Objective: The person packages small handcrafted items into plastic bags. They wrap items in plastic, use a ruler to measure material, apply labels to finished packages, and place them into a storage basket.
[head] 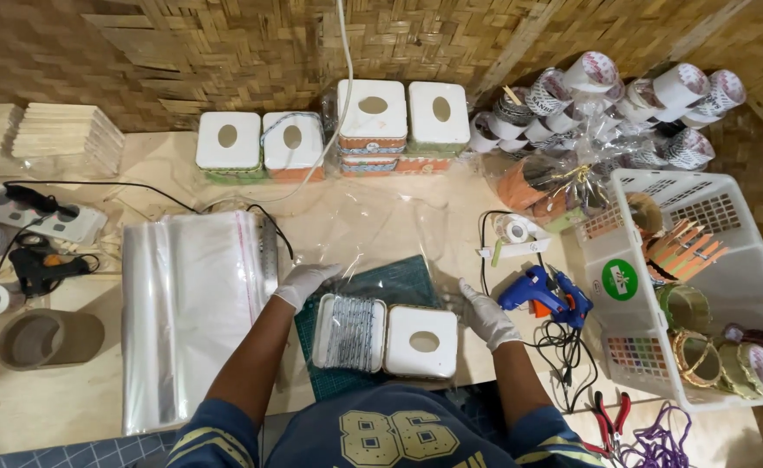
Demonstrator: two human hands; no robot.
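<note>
Both gloved hands, left and right, spread apart, gripped the clear plastic sheet edges around two white tissue boxes on the table

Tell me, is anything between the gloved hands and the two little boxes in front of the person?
Only clear plastic wrap, which seems to lie around the two boxes. The left hand and right hand rest at its edges, beside the boxes. Nothing solid blocks them.

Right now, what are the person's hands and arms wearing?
Both hands wear thin white gloves: the left hand and the right hand. The forearms are bare. Short dark blue sleeves with yellow stripes belong to a jersey with big pale numbers.
</note>
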